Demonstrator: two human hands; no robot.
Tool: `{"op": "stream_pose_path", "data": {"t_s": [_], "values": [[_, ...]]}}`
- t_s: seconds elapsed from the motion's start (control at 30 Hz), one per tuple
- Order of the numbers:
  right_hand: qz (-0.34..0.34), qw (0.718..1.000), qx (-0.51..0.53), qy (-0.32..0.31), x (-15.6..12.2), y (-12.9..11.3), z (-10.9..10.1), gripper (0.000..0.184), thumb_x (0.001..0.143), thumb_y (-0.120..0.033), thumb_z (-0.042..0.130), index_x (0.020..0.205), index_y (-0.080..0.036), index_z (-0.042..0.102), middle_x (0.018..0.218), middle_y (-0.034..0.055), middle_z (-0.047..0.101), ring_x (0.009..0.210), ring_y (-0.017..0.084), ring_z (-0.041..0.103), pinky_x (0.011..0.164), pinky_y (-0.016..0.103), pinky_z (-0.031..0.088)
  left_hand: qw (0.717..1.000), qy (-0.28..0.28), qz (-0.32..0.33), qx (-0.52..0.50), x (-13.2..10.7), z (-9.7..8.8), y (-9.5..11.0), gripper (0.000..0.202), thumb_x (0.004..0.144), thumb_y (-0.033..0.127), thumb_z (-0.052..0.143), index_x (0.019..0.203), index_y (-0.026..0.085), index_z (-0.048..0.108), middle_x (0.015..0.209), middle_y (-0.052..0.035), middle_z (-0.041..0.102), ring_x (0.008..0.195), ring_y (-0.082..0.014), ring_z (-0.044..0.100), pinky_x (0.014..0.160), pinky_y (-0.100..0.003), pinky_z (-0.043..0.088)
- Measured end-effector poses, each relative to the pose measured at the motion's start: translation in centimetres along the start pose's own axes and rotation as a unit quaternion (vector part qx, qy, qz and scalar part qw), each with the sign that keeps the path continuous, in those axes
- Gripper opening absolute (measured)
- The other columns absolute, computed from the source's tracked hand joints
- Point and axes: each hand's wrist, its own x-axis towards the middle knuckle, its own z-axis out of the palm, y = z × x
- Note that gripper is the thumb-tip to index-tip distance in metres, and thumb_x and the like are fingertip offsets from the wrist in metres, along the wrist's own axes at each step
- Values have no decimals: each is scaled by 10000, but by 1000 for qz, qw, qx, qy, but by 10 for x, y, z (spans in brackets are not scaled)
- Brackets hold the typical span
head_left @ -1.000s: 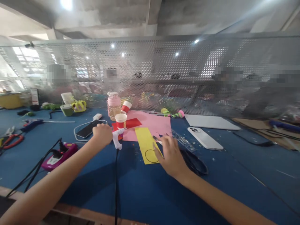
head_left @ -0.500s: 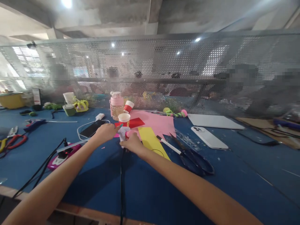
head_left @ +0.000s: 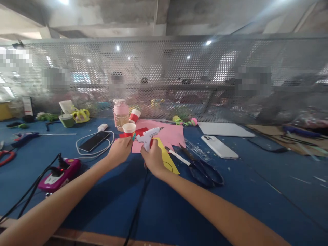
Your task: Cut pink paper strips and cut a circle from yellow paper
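A white hot glue gun [head_left: 148, 137] is in my right hand [head_left: 154, 158], its nozzle pointing right and slightly up. My fingers are wrapped round its handle, and a black cord hangs below it. My left hand [head_left: 120, 150] is closed just left of the gun, with a small teal thing [head_left: 133, 136] at its fingertips; what it grips I cannot make out. Right behind that hand stands a red and white paper cup [head_left: 129, 128]. Under and behind the gun lie pink paper [head_left: 171, 132], red paper and a yellow sheet [head_left: 167, 160] with a drawn curve.
Scissors [head_left: 206, 171] and a white marker [head_left: 179, 156] lie right of the paper, near a white phone [head_left: 220, 147]. Left are a black phone [head_left: 94, 141] with a white cable and a purple power strip [head_left: 61, 174]. A pink bottle [head_left: 121, 114] stands behind, before a perforated metal screen [head_left: 164, 75].
The glue gun has moved right, away from my left hand, and its nozzle has swung to the right. My left hand has come nearer the cup. The view has shifted slightly.
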Motion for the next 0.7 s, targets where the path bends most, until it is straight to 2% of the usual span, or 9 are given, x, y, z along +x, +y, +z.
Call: {"op": "stream_pose_path", "data": {"t_s": [0.27, 0.4, 0.57, 0.7], "values": [[-72, 991, -110, -12, -4, 11, 5, 302, 750, -180, 400, 1029, -99, 317, 792, 163, 630, 712, 291, 619, 560, 332, 429, 996, 41, -45, -71, -6, 12, 7, 305, 867, 183, 298, 670, 161, 530, 624, -39, 616, 570, -141, 543, 533, -226, 315], [-68, 986, -150, -22, -6, 11, 5, 366, 755, -134, 392, 1093, -53, 277, 821, 189, 636, 742, 289, 621, 578, 337, 436, 989, 71, -49, -119, -9, 15, 9, 335, 875, 214, 282, 640, 162, 515, 580, -29, 585, 522, -127, 503, 513, -221, 296], [-43, 977, -199, -64, -10, 6, 4, 433, 756, -93, 399, 1152, -27, 237, 838, 193, 639, 735, 286, 625, 573, 343, 443, 993, 75, -64, -70, -13, 16, 11, 271, 854, 204, 335, 675, 171, 535, 595, -30, 601, 541, -148, 527, 512, -243, 270], [-41, 971, -219, -89, -12, 3, 2, 452, 762, -93, 413, 1166, -4, 232, 861, 210, 634, 760, 308, 626, 595, 369, 452, 994, 83, -47, -47, -14, 19, 10, 239, 851, 185, 351, 726, 169, 554, 643, -41, 628, 576, -153, 560, 519, -245, 285]]}}
